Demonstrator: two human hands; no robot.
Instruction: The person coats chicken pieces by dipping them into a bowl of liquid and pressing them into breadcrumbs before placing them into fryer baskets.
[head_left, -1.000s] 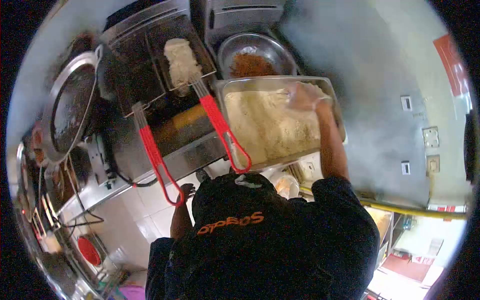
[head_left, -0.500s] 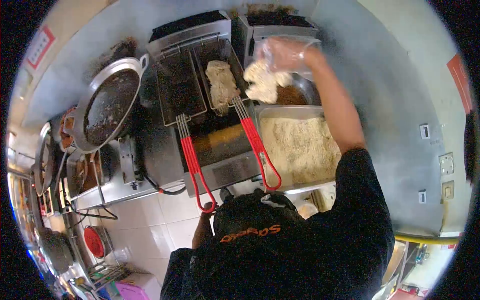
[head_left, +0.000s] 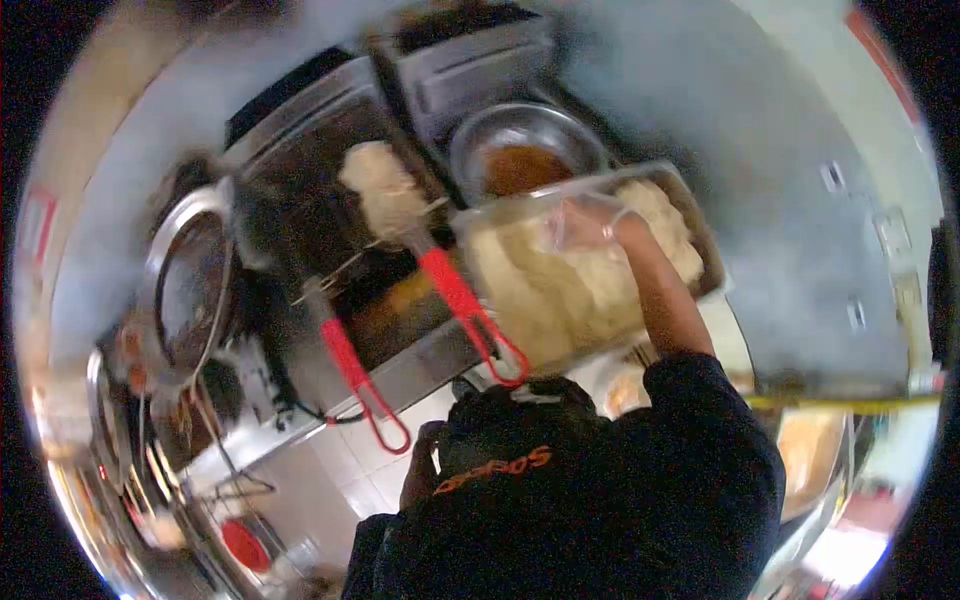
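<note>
My right hand (head_left: 588, 222), in a clear plastic glove, is low over a metal tray (head_left: 712, 250) of pale flour (head_left: 520, 300). Motion blurs its fingers, and whether they grip anything is unclear. Pale lumpy, flour-coated pieces (head_left: 655, 215) lie in the tray beside the hand. A coated piece (head_left: 385, 190) rests in the right fryer basket, whose red handle (head_left: 455, 290) points towards me. The other basket's red handle (head_left: 345, 360) is to its left. My left hand (head_left: 425, 445) shows only partly, dark, beside the black cap; its fingers cannot be made out.
Behind the tray stands a metal bowl (head_left: 500, 125) with brown contents. A large round pan (head_left: 160, 270) is left of the fryer (head_left: 430, 350). A red basket (head_left: 245, 545) sits low at the left, and a container of orange-tan food (head_left: 808, 445) is at the right.
My right hand has come down from above the bowl to the flour tray. The pale piece that hung from it is no longer over the bowl. The whole view has turned and shifted.
</note>
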